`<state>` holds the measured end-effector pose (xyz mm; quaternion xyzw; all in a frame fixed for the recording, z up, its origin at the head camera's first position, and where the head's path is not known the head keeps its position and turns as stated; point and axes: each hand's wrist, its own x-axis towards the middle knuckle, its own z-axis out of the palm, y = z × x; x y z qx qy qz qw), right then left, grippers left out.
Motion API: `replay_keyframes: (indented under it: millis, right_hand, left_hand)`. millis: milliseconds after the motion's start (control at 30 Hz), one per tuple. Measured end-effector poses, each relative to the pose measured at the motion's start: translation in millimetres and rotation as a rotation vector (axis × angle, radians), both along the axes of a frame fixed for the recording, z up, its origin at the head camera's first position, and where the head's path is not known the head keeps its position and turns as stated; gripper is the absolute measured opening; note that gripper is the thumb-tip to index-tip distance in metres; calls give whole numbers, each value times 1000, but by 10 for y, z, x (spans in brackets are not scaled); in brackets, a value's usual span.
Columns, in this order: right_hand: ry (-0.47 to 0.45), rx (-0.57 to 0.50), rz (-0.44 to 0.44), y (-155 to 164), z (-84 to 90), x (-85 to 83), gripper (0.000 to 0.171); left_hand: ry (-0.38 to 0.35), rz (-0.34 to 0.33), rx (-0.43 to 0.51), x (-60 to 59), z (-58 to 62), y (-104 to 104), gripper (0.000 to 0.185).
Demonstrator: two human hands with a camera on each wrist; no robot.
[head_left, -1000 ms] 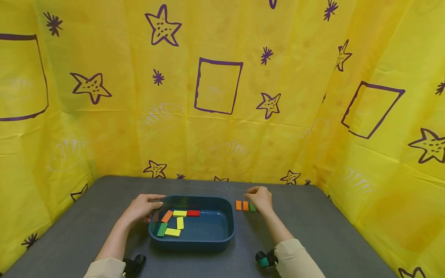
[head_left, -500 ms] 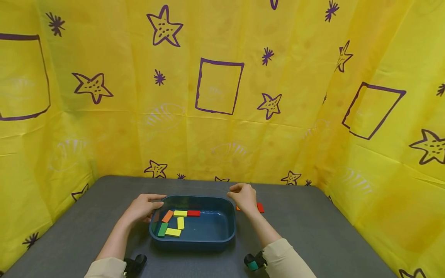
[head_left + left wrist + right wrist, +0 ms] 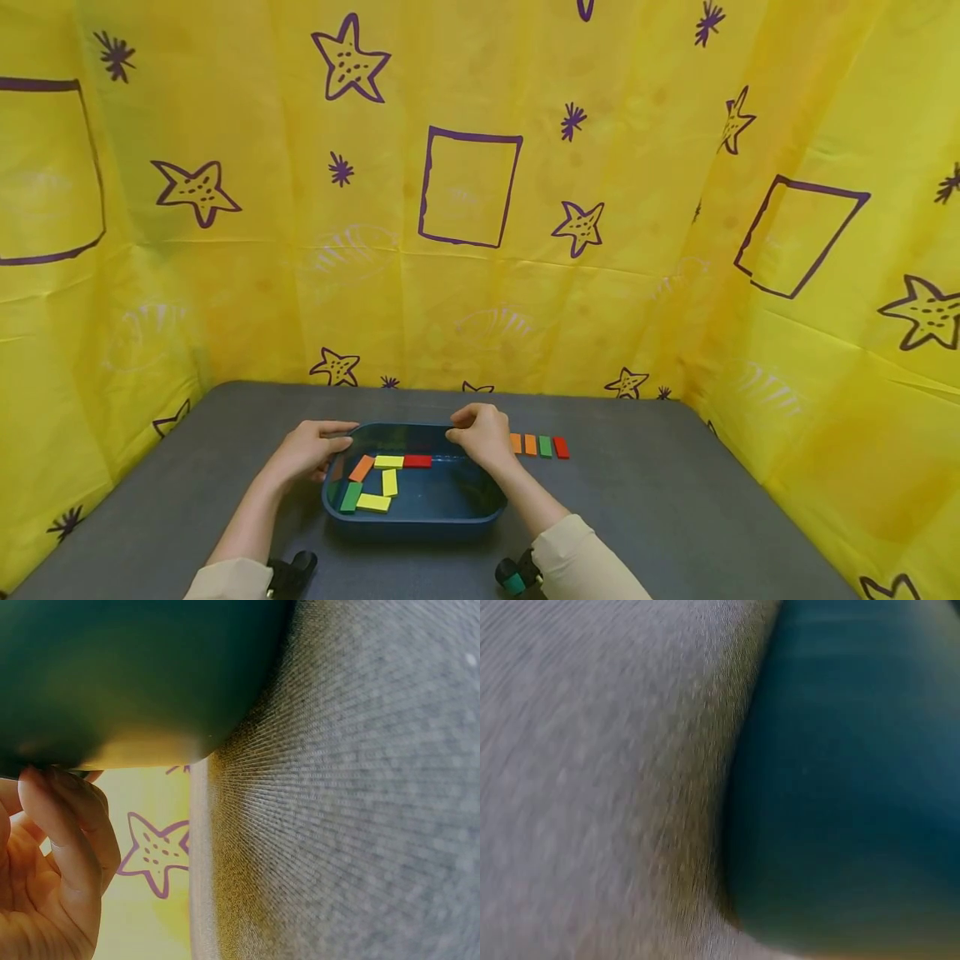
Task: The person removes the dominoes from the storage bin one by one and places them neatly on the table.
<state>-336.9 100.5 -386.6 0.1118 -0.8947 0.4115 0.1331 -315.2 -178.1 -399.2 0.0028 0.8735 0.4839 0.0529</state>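
A dark blue plastic box [image 3: 412, 528] with rounded corners stands on the grey table, several coloured tiles lying in its left half. Among these are a red tile [image 3: 417, 461], an orange tile [image 3: 362, 468] and a green tile [image 3: 351, 497]. My left hand [image 3: 303, 450] grips the box's left end, thumb at the rim; in the left wrist view its curled fingers [image 3: 64, 817] meet the box's edge. Over the box's back right part is my right hand [image 3: 482, 437], thumb and fingertips drawn together. Whether a tile is between them is hidden. The right wrist view shows only box wall and table.
Right of the box, a short row of tiles lies on the table: two orange tiles [image 3: 530, 444], a green tile [image 3: 545, 447] and a red tile [image 3: 561, 447]. A yellow curtain [image 3: 472, 317] with purple stars closes off the back and sides.
My right hand has moved left from above the tile row to over the box, uncovering the row's tiles. The left hand and the box have stayed put.
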Motion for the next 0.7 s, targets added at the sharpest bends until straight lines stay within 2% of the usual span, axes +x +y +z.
replay_keyframes:
  millis: [200, 367, 700]
  right_hand:
    - [-68, 20, 59, -149, -16, -8, 20]
    - [-121, 83, 119, -214, -58, -14, 21]
    - [-133, 153, 187, -262, -247, -13, 27]
  left_hand:
    - [1, 8, -9, 4, -4, -9, 46]
    - [-2, 5, 1, 0, 5, 4, 46]
    - [-7, 5, 13, 10, 6, 14, 46]
